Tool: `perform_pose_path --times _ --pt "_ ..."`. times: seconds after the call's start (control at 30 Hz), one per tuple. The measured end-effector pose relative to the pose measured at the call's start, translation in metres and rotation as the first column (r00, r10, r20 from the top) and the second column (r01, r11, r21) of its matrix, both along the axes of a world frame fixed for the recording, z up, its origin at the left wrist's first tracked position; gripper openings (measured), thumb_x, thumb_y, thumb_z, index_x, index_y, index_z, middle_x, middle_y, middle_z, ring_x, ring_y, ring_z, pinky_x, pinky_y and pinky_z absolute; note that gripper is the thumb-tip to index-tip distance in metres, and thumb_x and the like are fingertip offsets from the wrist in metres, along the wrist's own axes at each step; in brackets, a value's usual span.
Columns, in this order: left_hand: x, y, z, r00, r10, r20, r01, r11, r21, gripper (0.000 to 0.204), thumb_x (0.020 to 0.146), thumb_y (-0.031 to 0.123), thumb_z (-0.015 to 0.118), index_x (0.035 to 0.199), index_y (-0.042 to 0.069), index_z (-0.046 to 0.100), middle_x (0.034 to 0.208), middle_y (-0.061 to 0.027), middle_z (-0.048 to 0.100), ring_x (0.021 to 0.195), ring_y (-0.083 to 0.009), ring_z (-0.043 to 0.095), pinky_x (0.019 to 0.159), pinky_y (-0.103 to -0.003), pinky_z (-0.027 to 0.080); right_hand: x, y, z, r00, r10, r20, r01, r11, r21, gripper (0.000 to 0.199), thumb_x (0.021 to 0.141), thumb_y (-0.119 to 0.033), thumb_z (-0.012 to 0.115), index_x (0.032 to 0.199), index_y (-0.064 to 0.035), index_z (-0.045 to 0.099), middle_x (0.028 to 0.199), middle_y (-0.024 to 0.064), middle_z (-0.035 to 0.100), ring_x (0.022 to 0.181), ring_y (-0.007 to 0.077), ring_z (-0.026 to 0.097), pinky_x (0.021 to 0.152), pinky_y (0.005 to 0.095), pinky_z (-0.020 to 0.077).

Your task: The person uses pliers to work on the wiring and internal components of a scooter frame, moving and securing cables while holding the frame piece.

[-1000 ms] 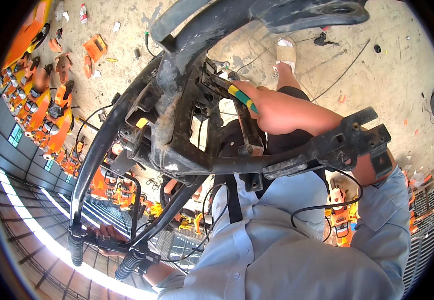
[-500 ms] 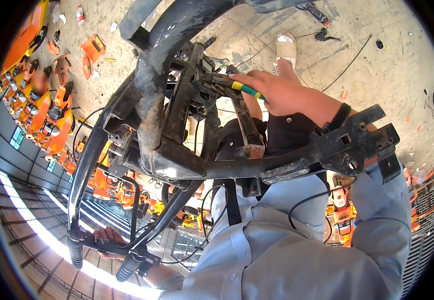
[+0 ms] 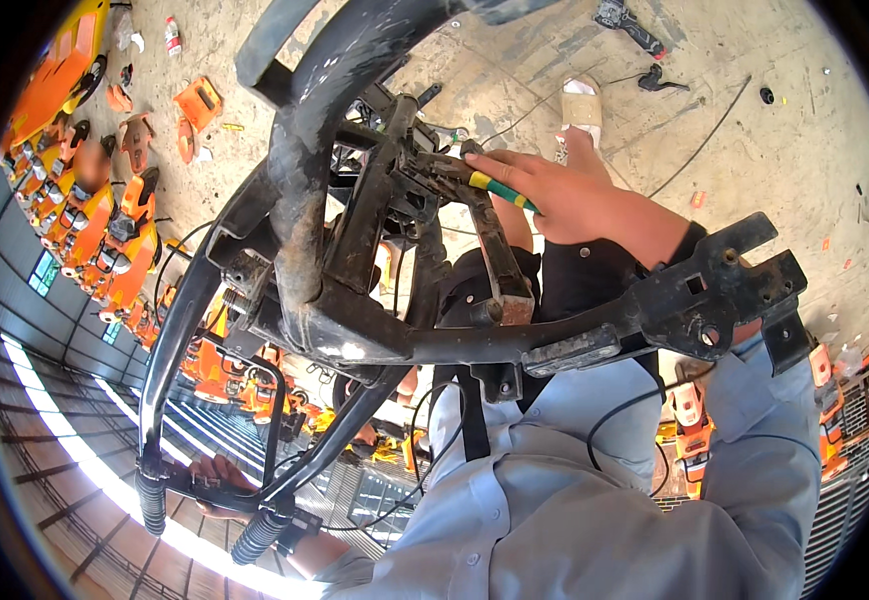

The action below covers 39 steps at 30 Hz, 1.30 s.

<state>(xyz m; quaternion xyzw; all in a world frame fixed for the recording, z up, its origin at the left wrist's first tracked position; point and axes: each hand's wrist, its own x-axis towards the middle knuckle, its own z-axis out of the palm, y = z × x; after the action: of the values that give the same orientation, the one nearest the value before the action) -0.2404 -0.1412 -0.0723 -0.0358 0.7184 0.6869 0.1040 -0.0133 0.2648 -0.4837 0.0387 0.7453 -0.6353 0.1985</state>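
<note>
Black-painted metal, scuffed: one tubular frame (image 3: 340,325), filling the centre of the view in front of the seated person's torso and lap.

Item, right hand (image 3: 585,200): closed about the green-and-yellow grip of a hand tool (image 3: 503,190), pliers by the look of it. Tool's head at the bracket (image 3: 435,172) in the middle of the frame; bite too dark to read, so whether it pinches anything cannot be told.

Item, left hand (image 3: 223,478): fingers wrapped round the crossbar (image 3: 183,484), between two ribbed black sleeves, palm partly hidden.

Item, black cable (image 3: 623,405): looping loosely over the shirt front.

Surroundings: concrete floor (image 3: 755,200), with an orange panel (image 3: 200,100) and a black lever (image 3: 660,80) lying apart; orange machines (image 3: 105,230) ranked at left.

Step, as judged: tool work on the bracket, left hand bracing. Next move calls for a square seat of the tool on its fitting, the frame kept from swinging, and knuckles clear of the metal edges.
</note>
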Motion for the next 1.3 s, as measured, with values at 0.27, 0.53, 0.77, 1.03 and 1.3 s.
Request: perform_pose_path --times 0.27,0.53,0.77,1.03,1.3 --pt "0.0 -0.018 0.008 0.998 -0.045 -0.04 0.04 0.991 -0.125 0.073 0.075 0.027 0.072 0.134 0.001 0.039 0.094 -0.0034 0.051 0.072 -0.0124 0.042 0.065 -0.028 0.036 -0.015 0.01 0.038 0.966 0.092 0.242 -0.041 0.978 -0.207 0.095 0.076 0.012 0.055 0.154 -0.0193 0.012 0.143 0.0229 0.038 0.128 0.0417 0.044 0.094 0.0427 0.0465" --pt "0.003 -0.018 0.005 0.998 -0.027 -0.056 0.018 0.987 -0.16 0.07 0.076 0.03 0.072 0.131 0.001 0.04 0.094 -0.0028 0.05 0.075 -0.0132 0.043 0.066 -0.029 0.036 -0.009 -0.001 0.032 0.98 0.047 0.193 -0.028 0.994 -0.104 0.091 0.078 0.004 0.064 0.153 -0.0188 0.018 0.135 0.0233 0.043 0.123 0.0414 0.046 0.097 0.0438 0.0442" --pt "0.002 -0.008 0.005 0.999 -0.03 0.016 0.032 0.99 -0.139 0.053 0.075 0.029 0.071 0.111 0.001 0.044 0.088 -0.0024 0.045 0.076 -0.0139 0.041 0.068 -0.029 0.035 -0.004 -0.017 -0.025 0.987 -0.03 -0.156 0.05 0.99 0.129 0.099 0.069 0.007 0.065 0.152 -0.0265 0.024 0.137 0.0186 0.044 0.121 0.0394 0.048 0.098 0.0429 0.0448" --pt "-0.003 -0.033 0.014 0.999 0.034 -0.016 -0.036 0.988 -0.147 0.063 0.074 0.026 0.071 0.123 0.0 0.041 0.089 -0.004 0.044 0.078 -0.016 0.039 0.07 -0.03 0.034 -0.007 -0.006 -0.015 0.998 0.057 -0.036 -0.054 0.994 0.094 0.096 0.074 0.004 0.062 0.154 -0.0226 0.016 0.145 0.0141 0.039 0.128 0.0325 0.047 0.101 0.0415 0.0411" --pt "-0.006 -0.035 0.008 0.998 -0.047 -0.031 0.045 0.998 -0.051 0.087 0.073 0.025 0.072 0.143 -0.002 0.028 0.091 -0.0029 0.049 0.07 -0.0127 0.04 0.066 -0.028 0.035 -0.009 -0.002 0.031 0.98 0.05 0.193 -0.036 0.997 -0.075 0.103 0.068 0.015 0.056 0.155 -0.0182 0.013 0.153 0.0164 0.03 0.128 0.0371 0.047 0.105 0.0395 0.0364"
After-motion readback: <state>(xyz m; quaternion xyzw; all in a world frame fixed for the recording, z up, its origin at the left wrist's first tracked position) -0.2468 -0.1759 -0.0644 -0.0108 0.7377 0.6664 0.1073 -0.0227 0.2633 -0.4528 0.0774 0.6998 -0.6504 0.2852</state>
